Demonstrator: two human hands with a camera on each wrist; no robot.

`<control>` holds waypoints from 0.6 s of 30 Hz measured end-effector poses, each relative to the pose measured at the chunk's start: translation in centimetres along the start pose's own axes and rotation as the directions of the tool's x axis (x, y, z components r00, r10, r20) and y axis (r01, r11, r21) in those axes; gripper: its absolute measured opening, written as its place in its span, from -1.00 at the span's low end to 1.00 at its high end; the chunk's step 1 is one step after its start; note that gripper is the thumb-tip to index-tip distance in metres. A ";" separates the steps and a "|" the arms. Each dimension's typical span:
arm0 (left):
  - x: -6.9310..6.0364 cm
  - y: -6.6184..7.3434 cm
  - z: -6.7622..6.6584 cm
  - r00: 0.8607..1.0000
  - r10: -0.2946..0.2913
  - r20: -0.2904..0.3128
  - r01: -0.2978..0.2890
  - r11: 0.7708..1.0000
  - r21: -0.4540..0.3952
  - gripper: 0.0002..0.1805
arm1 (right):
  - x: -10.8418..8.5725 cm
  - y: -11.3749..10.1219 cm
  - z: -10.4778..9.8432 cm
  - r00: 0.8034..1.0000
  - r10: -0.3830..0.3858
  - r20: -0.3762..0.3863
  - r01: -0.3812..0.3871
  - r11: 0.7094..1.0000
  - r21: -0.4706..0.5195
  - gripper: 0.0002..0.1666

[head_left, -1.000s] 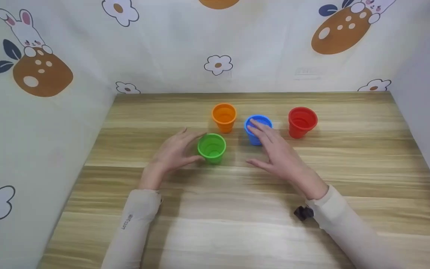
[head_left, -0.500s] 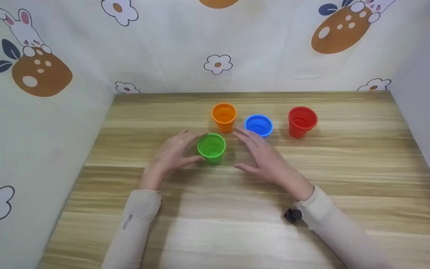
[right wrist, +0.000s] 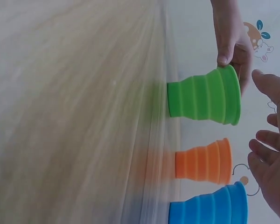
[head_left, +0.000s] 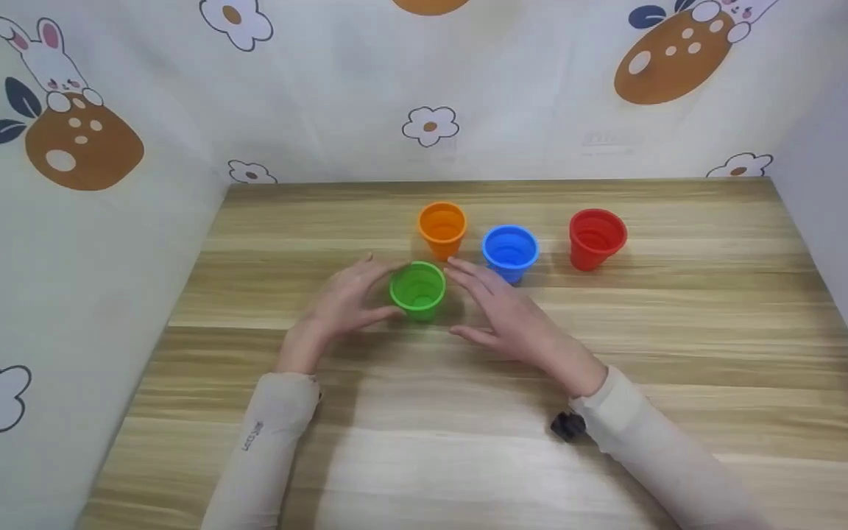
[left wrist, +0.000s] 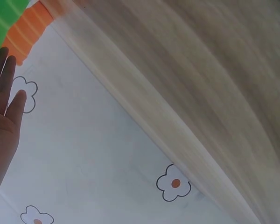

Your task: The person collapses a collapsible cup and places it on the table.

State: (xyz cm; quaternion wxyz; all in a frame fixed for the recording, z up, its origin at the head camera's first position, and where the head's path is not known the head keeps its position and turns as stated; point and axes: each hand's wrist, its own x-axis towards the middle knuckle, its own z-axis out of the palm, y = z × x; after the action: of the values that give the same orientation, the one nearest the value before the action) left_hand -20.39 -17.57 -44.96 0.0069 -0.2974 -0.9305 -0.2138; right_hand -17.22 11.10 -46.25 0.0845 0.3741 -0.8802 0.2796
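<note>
A green ribbed cup (head_left: 417, 287) stands upright on the table, nearest to both hands. My left hand (head_left: 339, 302) is at its left side, thumb and fingertips spread and touching or close to the rim. In the left wrist view the fingers (left wrist: 3, 88) look straight beside the green cup (left wrist: 4, 18). My right hand (head_left: 509, 316) hovers to the right of the green cup, thumb and fingers apart with nothing between them. The right wrist view shows a gap between that hand (right wrist: 275, 149) and the cup.
An orange cup (head_left: 442, 228) stands behind the green one. A blue cup (head_left: 510, 254) is beyond the right hand, and a red cup (head_left: 595, 239) is farther right. Patterned cloth walls (head_left: 336, 96) border the wooden table (head_left: 424, 456). A small black object (head_left: 567, 425) sits at the right cuff.
My right hand has moved left from over the blue cup to near the green cup, uncovering the blue cup. My left hand and the green cup have stayed in place.
</note>
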 end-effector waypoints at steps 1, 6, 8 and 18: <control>0.0 0.0 0.0 1.000 0.001 -0.004 -0.001 1.000 -0.001 -0.20 | 0.1 -0.1 0.1 1.000 0.002 0.006 -0.002 1.000 0.008 -0.07; 0.0 0.1 0.0 1.000 0.005 -0.012 -0.005 1.000 -0.011 -0.20 | 0.5 -0.2 0.9 1.000 0.019 0.018 -0.020 0.997 0.071 -0.09; 0.0 0.1 0.0 1.000 0.004 -0.010 -0.004 1.000 -0.014 -0.19 | 0.6 -0.2 1.2 0.999 0.026 0.019 -0.028 0.995 0.095 -0.09; 0.0 -0.1 0.0 1.000 0.000 -0.015 -0.001 0.999 -0.032 -0.21 | 0.9 -0.1 2.2 0.994 0.105 0.042 -0.111 0.978 0.178 -0.10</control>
State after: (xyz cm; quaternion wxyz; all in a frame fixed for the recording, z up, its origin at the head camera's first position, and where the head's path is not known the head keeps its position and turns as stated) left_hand -20.41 -17.61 -45.02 0.0091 -0.2961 -0.9268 -0.2310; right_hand -17.65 9.26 -47.67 0.0206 0.3361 -0.8716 0.3561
